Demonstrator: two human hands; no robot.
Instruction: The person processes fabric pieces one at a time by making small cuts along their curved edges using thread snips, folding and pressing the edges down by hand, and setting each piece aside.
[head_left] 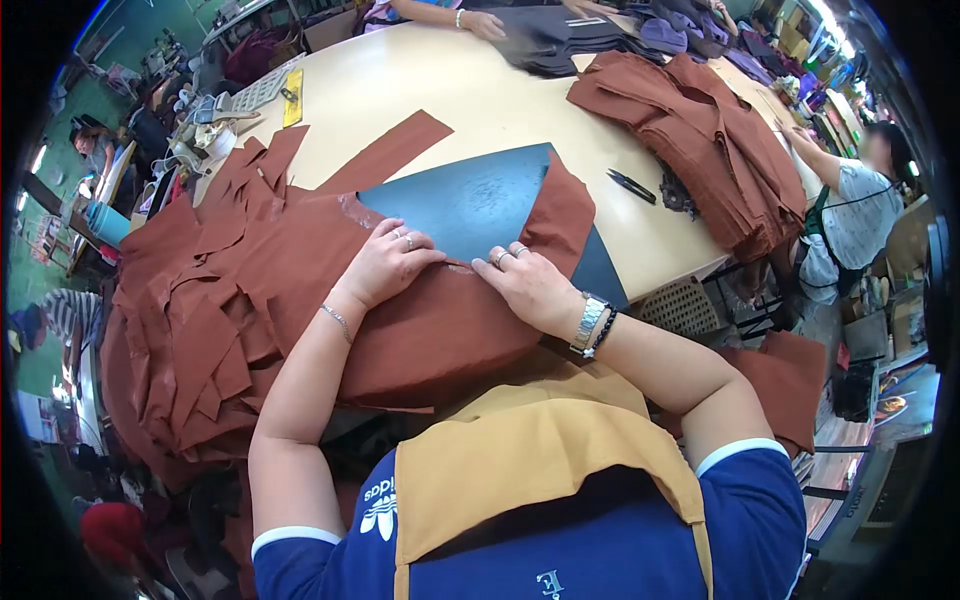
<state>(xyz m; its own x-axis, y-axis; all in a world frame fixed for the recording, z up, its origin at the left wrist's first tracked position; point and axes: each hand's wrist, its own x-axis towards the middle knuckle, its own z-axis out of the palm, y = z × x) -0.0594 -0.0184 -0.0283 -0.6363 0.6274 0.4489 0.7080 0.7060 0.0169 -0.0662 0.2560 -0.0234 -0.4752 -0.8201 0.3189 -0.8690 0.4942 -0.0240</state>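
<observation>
A rust-brown fabric piece (440, 345) lies over the table's near edge, partly on a dark blue-grey board (465, 200). My left hand (390, 262), with rings and a thin bracelet, pinches the fabric's upper edge. Close beside it on the right, my right hand (530, 283) grips the same edge, its fingers curled down; a watch and a dark beaded bracelet are on that wrist. Both fingertips are partly hidden. Part of the brown cloth (560, 215) lies across the board's right side. Left of my hands is a heap of brown cut pieces (200, 320).
Black thread snips (632, 187) lie on the pale table (430, 80), beside a stack of brown pieces (700, 150). A yellow ruler (293, 97) is at the far left. Across the table a person's hand (482, 25) touches dark fabric (550, 40); another person (850, 200) is at right.
</observation>
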